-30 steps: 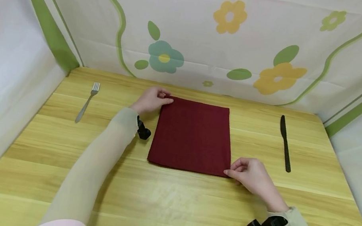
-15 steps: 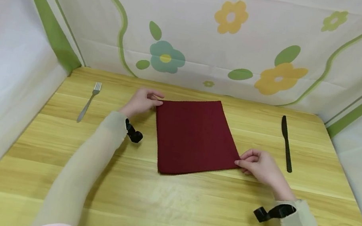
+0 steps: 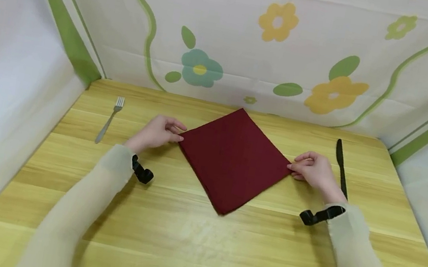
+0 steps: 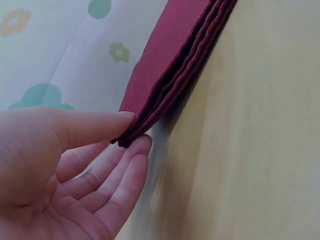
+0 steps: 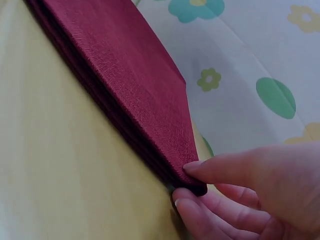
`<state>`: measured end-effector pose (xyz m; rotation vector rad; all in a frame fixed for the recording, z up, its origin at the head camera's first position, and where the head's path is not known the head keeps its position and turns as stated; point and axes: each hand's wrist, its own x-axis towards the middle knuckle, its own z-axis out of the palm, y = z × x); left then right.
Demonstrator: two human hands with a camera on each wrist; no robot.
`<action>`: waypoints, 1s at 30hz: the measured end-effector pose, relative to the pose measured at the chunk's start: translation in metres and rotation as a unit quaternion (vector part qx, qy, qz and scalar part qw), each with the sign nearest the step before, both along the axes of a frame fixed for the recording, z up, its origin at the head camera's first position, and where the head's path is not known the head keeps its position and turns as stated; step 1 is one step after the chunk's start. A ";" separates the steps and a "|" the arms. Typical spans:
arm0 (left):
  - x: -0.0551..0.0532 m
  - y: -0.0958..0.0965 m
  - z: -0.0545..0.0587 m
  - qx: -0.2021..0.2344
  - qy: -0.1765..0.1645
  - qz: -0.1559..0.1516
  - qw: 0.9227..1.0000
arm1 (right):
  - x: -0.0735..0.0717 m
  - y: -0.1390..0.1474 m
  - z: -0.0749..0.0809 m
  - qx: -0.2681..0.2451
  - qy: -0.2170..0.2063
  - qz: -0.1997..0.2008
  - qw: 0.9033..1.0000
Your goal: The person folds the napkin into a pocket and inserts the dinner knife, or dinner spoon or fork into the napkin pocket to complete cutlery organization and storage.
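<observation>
Burgundy cloth (image 3: 233,162), folded in several layers, forms a diamond at the centre of the head view, one corner pointing toward the bottom edge. The left hand (image 3: 156,133) pinches its left corner between thumb and fingers; the right hand (image 3: 314,171) pinches its right corner likewise. Farther out on the wooden table (image 3: 192,254), a fork (image 3: 109,120) lies centre left and a black knife (image 3: 341,162) centre right.

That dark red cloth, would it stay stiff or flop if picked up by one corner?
The dark red cloth would likely droop, as it looks like woven fabric. Its stacked layers may stiffen it slightly, yet could fan open, since separate edges show by the left hand.
</observation>
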<state>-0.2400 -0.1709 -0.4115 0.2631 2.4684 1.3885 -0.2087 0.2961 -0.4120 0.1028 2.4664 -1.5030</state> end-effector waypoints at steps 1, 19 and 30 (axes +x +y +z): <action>0.003 -0.001 0.000 -0.004 -0.004 0.000 1.000 | -0.005 0.000 0.000 0.004 0.001 -0.001 1.000; 0.054 0.007 0.005 -0.019 -0.081 0.042 0.996 | -0.081 -0.037 0.001 0.113 0.101 -0.042 0.988; 0.078 0.017 0.009 -0.062 -0.038 -0.008 0.997 | -0.090 -0.051 -0.003 0.036 0.126 -0.087 0.988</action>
